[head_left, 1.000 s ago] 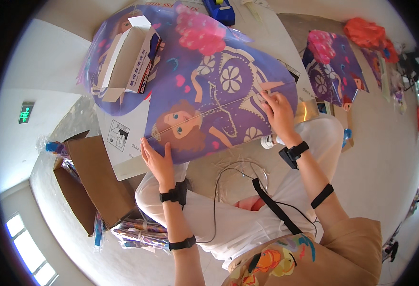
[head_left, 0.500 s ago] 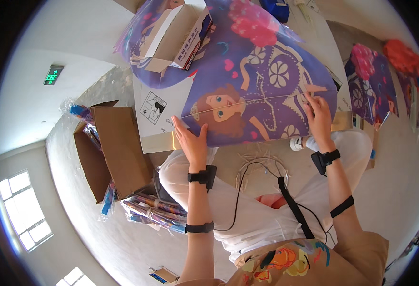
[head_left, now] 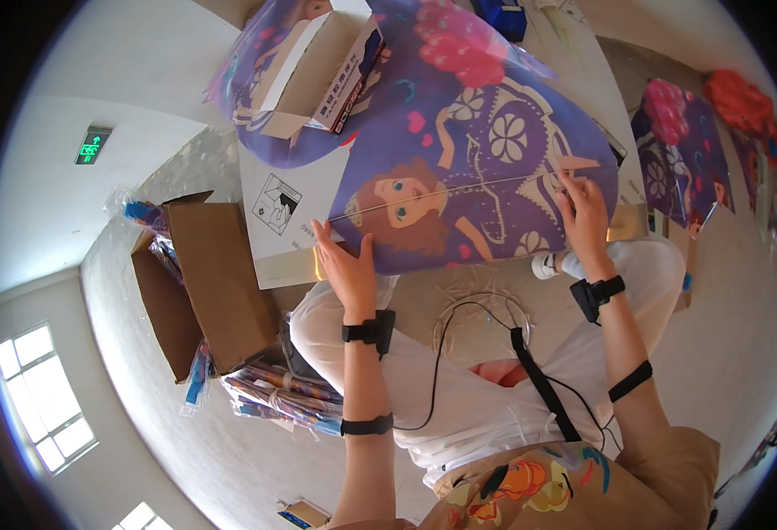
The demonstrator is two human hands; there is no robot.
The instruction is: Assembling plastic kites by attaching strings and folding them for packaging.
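Note:
A purple sheet (head_left: pixel 486 159) printed with a cartoon princess lies across the white board in front of me. One thin rod (head_left: pixel 468 186) runs across it, roughly from one hand to the other. At the sheet's left corner, by the rod's left end, my left hand (head_left: pixel 349 269) is open, thumb and fingers apart. My right hand (head_left: pixel 590 216) rests on the right part of the sheet, with bent fingers, thumb and forefinger apart and the forefinger's tip at the rod. Whether the right fingertips pinch the sheet is hard to see.
An open long carton (head_left: pixel 322 71) lies on purple printed material at the far left of the white board (head_left: pixel 269 168). Beside it stands a brown cardboard box (head_left: pixel 221 283); plastic-wrapped bundles (head_left: pixel 282 397) lie nearer. Another printed sheet (head_left: pixel 684 150) is at right, a ring of clear strips (head_left: pixel 512 300) below.
The whole view has shifted slightly to the left. Both hands keep their places on the sheet, with no clear change in grip.

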